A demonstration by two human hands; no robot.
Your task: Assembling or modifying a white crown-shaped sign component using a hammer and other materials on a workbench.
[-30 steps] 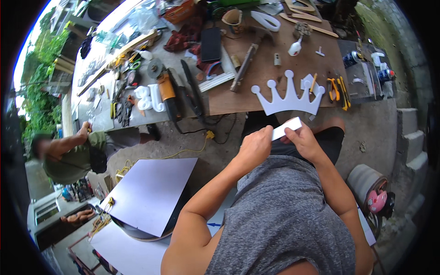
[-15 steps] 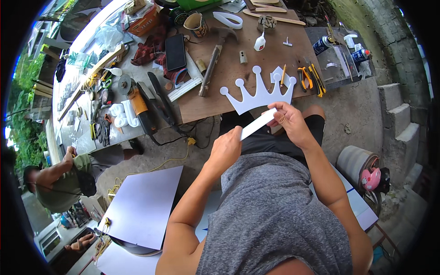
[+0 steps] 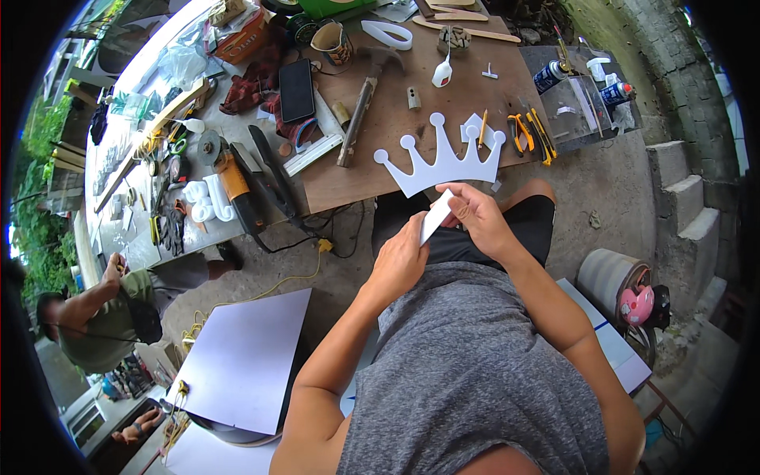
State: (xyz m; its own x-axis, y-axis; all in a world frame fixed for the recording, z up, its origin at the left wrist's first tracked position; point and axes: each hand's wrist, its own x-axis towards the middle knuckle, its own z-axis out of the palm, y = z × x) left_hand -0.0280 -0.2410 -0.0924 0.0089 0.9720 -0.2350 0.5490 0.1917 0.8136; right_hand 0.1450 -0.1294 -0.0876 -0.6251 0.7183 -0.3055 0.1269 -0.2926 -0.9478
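A short white strip [image 3: 436, 216] is held between my two hands, over my lap. My left hand [image 3: 402, 252] grips its lower end, and the fingers of my right hand [image 3: 473, 218] close on its upper end. Just beyond, a white crown-shaped cutout [image 3: 445, 166] lies at the table's near edge, its points tipped with round knobs. A pencil [image 3: 483, 128] and a small white offcut [image 3: 473, 127] lie at its right-hand points. Farther right are orange-handled pliers [image 3: 520, 134] and several yellow-and-black slim tools [image 3: 541, 138].
The brown wooden board [image 3: 340, 180] bears a hammer [image 3: 362, 107], a glue bottle [image 3: 442, 75] and a white strip loop [image 3: 387, 35]. An angle grinder [image 3: 235, 184] and a phone [image 3: 297, 89] lie leftward. White sheets [image 3: 241, 356] stand at lower left. Another person [image 3: 103, 317] is beyond them.
My hands have come closer together and drawn slightly left, with the white strip now steeper and less of it showing. The crown cutout stays on the table.
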